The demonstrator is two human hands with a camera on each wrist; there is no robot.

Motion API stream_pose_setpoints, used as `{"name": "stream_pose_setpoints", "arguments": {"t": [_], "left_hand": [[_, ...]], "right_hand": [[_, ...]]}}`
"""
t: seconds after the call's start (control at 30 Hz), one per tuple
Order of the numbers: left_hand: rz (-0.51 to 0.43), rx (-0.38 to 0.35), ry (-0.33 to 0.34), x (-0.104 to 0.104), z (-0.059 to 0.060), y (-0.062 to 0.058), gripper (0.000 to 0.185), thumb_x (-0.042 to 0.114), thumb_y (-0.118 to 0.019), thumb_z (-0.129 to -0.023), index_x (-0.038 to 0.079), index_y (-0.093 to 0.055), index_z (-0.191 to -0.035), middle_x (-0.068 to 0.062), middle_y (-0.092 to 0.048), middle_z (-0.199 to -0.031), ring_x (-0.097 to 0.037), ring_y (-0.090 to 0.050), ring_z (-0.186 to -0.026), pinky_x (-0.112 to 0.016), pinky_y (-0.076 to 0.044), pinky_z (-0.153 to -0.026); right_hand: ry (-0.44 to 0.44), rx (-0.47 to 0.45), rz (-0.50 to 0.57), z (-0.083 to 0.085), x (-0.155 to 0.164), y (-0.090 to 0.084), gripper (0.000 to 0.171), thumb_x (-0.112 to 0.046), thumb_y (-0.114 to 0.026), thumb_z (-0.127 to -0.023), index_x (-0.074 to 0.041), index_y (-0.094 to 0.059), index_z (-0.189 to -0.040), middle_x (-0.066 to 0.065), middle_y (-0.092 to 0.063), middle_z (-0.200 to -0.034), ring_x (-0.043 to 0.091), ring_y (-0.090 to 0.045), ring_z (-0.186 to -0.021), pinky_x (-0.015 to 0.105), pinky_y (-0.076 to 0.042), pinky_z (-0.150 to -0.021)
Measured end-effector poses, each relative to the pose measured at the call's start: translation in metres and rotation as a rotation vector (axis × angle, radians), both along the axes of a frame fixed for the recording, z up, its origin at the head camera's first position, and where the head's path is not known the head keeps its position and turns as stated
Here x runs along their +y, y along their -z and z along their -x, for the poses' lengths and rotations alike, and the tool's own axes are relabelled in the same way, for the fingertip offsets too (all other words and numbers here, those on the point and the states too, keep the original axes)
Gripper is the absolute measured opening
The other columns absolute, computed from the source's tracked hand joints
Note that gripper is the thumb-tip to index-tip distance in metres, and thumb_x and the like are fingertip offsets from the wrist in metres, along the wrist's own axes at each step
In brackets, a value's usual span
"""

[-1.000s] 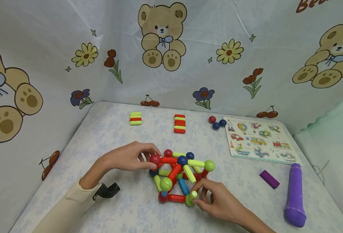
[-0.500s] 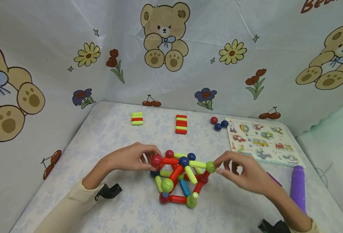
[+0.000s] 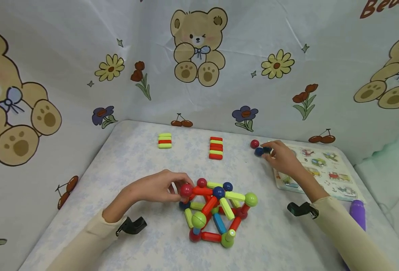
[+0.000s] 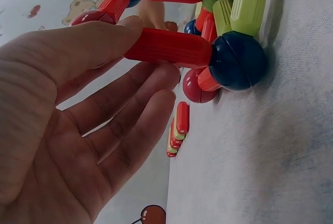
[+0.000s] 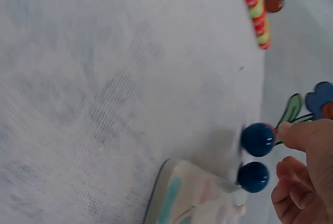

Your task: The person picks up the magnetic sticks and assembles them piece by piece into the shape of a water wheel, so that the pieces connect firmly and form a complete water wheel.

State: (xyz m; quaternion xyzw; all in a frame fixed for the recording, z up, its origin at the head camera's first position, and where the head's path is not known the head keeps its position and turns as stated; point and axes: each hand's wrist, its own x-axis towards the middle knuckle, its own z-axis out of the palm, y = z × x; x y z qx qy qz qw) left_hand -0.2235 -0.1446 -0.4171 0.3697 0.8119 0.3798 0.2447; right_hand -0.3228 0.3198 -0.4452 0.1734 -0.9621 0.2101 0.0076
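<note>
A structure of magnetic rods and balls, with a red rod (image 3: 211,236) along its front, stands mid-table in the head view. My left hand (image 3: 163,187) pinches an upright red rod (image 4: 169,47) at its left side, under a red ball (image 3: 186,190). That rod sits on a blue ball (image 4: 238,60) near the tabletop. My right hand (image 3: 284,158) reaches to the back right, thumb and index fingertips beside two loose blue balls (image 5: 258,140). One blue ball (image 3: 267,150) shows between those fingertips in the head view. In the right wrist view the fingers are not closed round either ball.
A loose red ball (image 3: 254,143) lies near the blue ones. A picture puzzle board (image 3: 321,169) lies under the right wrist. Rows of red and yellow-green rods (image 3: 216,148) lie at the back. The right sleeve partly covers a purple toy microphone (image 3: 357,214).
My right hand has left the structure's front, passed its right-hand green ball and moved to the back-right loose balls. My left hand keeps its hold. The head view has shifted slightly.
</note>
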Motion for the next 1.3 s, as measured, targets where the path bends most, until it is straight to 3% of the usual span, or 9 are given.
{"name": "stream_pose_setpoints", "arguments": {"t": [0.23,0.4,0.6,0.7,0.83,1.03,1.17,1.3], "left_hand": [[-0.018,0.013,0.018,0.003,-0.001,0.003,0.043,0.015,-0.079,-0.100,0.020,-0.066,-0.141,0.006,-0.072,-0.132,-0.008,-0.068,-0.101,-0.028,-0.062,-0.085],[-0.037,0.028,0.027,0.006,-0.001,0.005,0.045,0.021,-0.080,-0.100,0.021,-0.067,-0.143,0.005,-0.069,-0.139,-0.007,-0.067,-0.109,-0.029,-0.063,-0.085],[-0.021,0.031,0.014,0.008,-0.002,0.006,0.043,0.017,-0.078,-0.101,0.022,-0.068,-0.143,0.004,-0.069,-0.140,-0.008,-0.067,-0.109,-0.027,-0.062,-0.084],[-0.020,0.034,0.016,0.008,-0.002,0.007,0.043,0.015,-0.077,-0.102,0.021,-0.068,-0.143,0.002,-0.069,-0.141,-0.009,-0.067,-0.109,-0.028,-0.062,-0.084],[-0.017,0.033,0.014,0.007,-0.002,0.008,0.043,0.016,-0.076,-0.102,0.022,-0.067,-0.144,0.003,-0.069,-0.141,-0.009,-0.067,-0.109,-0.027,-0.062,-0.085],[-0.011,0.030,0.008,0.007,-0.002,0.009,0.043,0.018,-0.077,-0.102,0.025,-0.067,-0.144,0.005,-0.069,-0.140,-0.009,-0.067,-0.110,-0.028,-0.062,-0.086],[-0.009,0.030,0.006,0.007,-0.001,0.008,0.044,0.018,-0.077,-0.102,0.024,-0.067,-0.144,0.004,-0.069,-0.140,-0.011,-0.067,-0.111,-0.028,-0.062,-0.085],[-0.016,0.027,0.010,0.007,-0.001,0.009,0.043,0.017,-0.077,-0.102,0.022,-0.068,-0.143,0.001,-0.070,-0.140,-0.012,-0.067,-0.111,-0.027,-0.061,-0.085]], "right_hand": [[0.050,-0.042,-0.101,0.013,-0.007,0.019,0.042,-0.013,-0.069,-0.106,-0.003,-0.061,-0.146,0.031,-0.054,-0.142,0.043,-0.064,-0.113,0.061,-0.056,-0.096],[0.079,-0.056,-0.107,0.011,-0.010,0.020,0.042,-0.017,-0.072,-0.105,-0.005,-0.062,-0.143,0.028,-0.060,-0.136,0.039,-0.065,-0.106,0.055,-0.058,-0.088],[0.095,-0.094,-0.107,0.000,-0.005,0.018,0.043,-0.022,-0.077,-0.101,-0.005,-0.061,-0.138,0.022,-0.069,-0.122,0.034,-0.066,-0.101,0.048,-0.059,-0.080],[0.089,-0.052,-0.083,-0.011,-0.002,0.014,0.044,-0.021,-0.078,-0.100,-0.003,-0.060,-0.135,0.021,-0.069,-0.121,0.032,-0.065,-0.098,0.044,-0.058,-0.075],[0.075,0.098,0.024,-0.040,-0.007,-0.005,0.047,-0.016,-0.080,-0.098,-0.001,-0.060,-0.137,0.020,-0.068,-0.119,0.030,-0.062,-0.092,0.038,-0.052,-0.069],[-0.033,0.302,0.173,-0.103,-0.037,-0.042,0.044,-0.012,-0.088,-0.091,-0.007,-0.070,-0.131,0.006,-0.070,-0.108,0.017,-0.056,-0.082,0.028,-0.050,-0.062],[-0.128,0.309,0.248,-0.144,-0.056,-0.055,0.046,-0.007,-0.092,-0.084,-0.014,-0.072,-0.125,-0.007,-0.066,-0.096,0.007,-0.053,-0.076,0.023,-0.048,-0.057],[-0.214,0.210,0.330,-0.175,-0.069,-0.056,0.049,-0.005,-0.092,-0.084,-0.022,-0.071,-0.125,-0.013,-0.065,-0.098,0.004,-0.054,-0.077,0.022,-0.048,-0.055]]}}
